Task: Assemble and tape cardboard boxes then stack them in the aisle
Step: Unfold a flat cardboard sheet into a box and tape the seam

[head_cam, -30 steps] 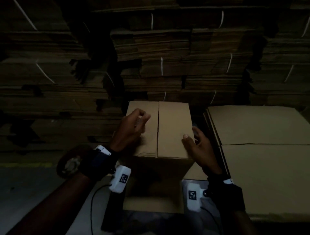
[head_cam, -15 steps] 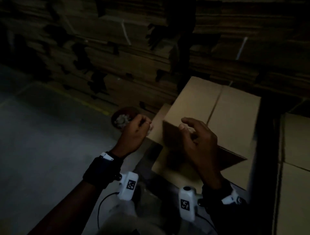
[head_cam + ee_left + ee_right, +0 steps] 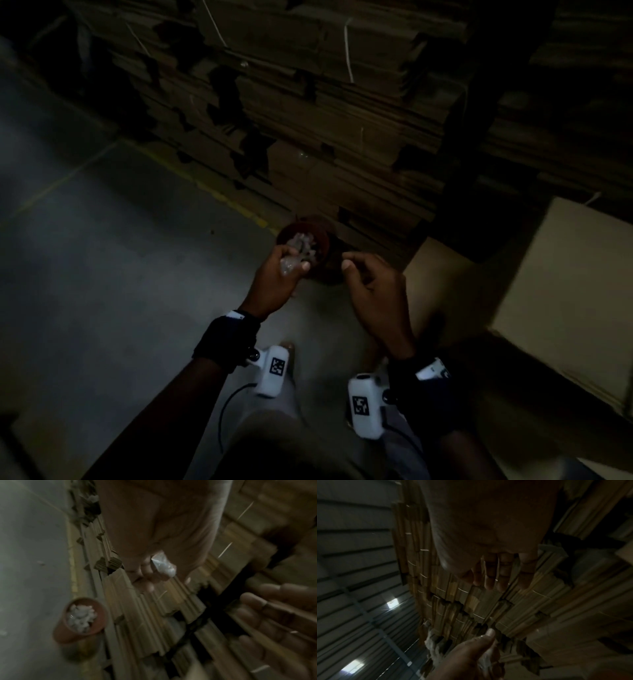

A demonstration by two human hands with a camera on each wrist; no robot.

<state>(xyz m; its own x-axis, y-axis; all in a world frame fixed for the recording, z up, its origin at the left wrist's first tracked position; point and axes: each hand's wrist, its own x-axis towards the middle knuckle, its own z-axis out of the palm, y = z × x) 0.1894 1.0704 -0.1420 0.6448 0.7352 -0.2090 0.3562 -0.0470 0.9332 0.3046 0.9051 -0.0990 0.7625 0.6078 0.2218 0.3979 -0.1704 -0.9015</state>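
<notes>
My left hand (image 3: 286,274) pinches a crumpled wad of clear tape (image 3: 290,264) just over a round brown pot (image 3: 320,240) on the floor. The left wrist view shows the tape wad (image 3: 163,566) between thumb and fingers, and the pot (image 3: 80,619) full of similar pale scraps. My right hand (image 3: 356,270) hovers beside the pot with fingers loosely bent and nothing in it. The right wrist view shows its fingers (image 3: 496,574) fairly straight. The assembled cardboard box (image 3: 565,301) stands at the right, away from both hands.
Tall strapped stacks of flat cardboard (image 3: 342,102) fill the background, right behind the pot. A yellow floor line (image 3: 222,195) runs along their base. Grey concrete floor (image 3: 120,274) spreads to the left. My legs show at the bottom.
My view has swung left, away from the box. Both hands left the box top. The left hand carried the tape wad over to the pot, and the right hand followed.
</notes>
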